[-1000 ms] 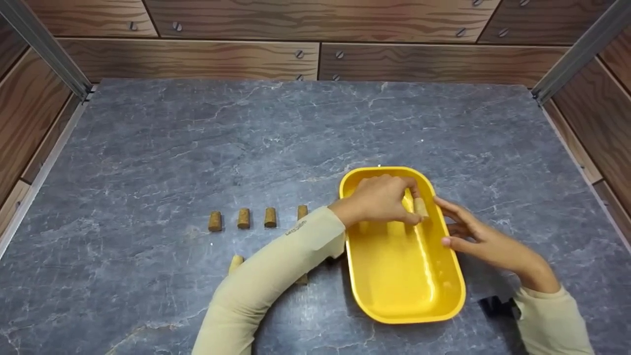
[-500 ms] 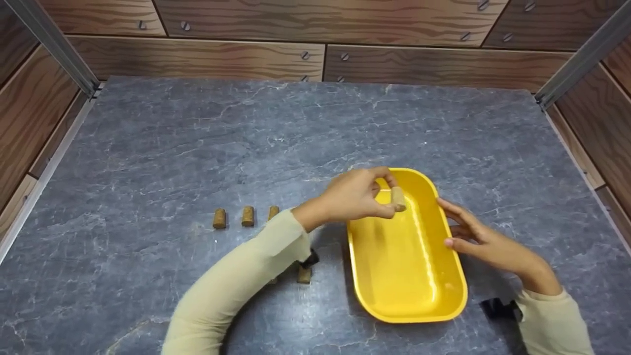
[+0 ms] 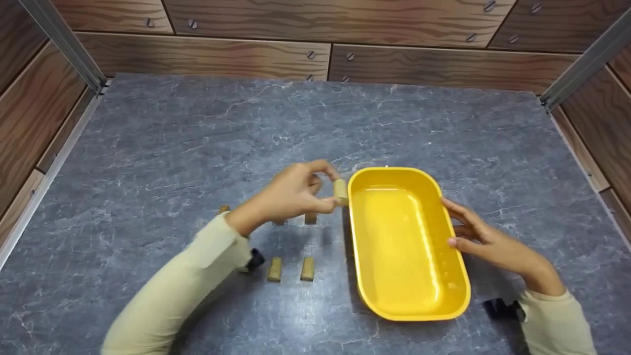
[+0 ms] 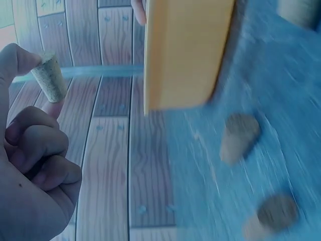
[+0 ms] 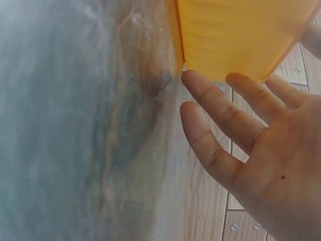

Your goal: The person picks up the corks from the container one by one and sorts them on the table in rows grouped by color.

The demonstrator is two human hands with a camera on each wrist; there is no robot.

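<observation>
My left hand (image 3: 296,190) pinches a pale cork (image 3: 340,191) between thumb and index finger, just outside the left rim of a yellow plastic tub (image 3: 402,276). In the left wrist view the cork (image 4: 50,78) is held at the fingertips, the other fingers curled into the palm. Against the tub's right side rests my right hand (image 3: 493,246); in the right wrist view its fingers are spread and fairly straight. Two corks (image 3: 275,269) lie left of the tub, nearer me. Behind them, a farther row, including one cork (image 3: 310,218), is partly covered by my left hand and wrist.
A grey marbled tabletop (image 3: 222,128) carries everything. Wood-patterned panels (image 3: 207,54) stand along the back and sides, with metal posts (image 3: 69,49) at the corners. A black wrist mount (image 3: 503,309) sits by my right sleeve.
My left hand has lifted the cork out of the tub and carried it left past the rim. The right hand stays at the tub's side.
</observation>
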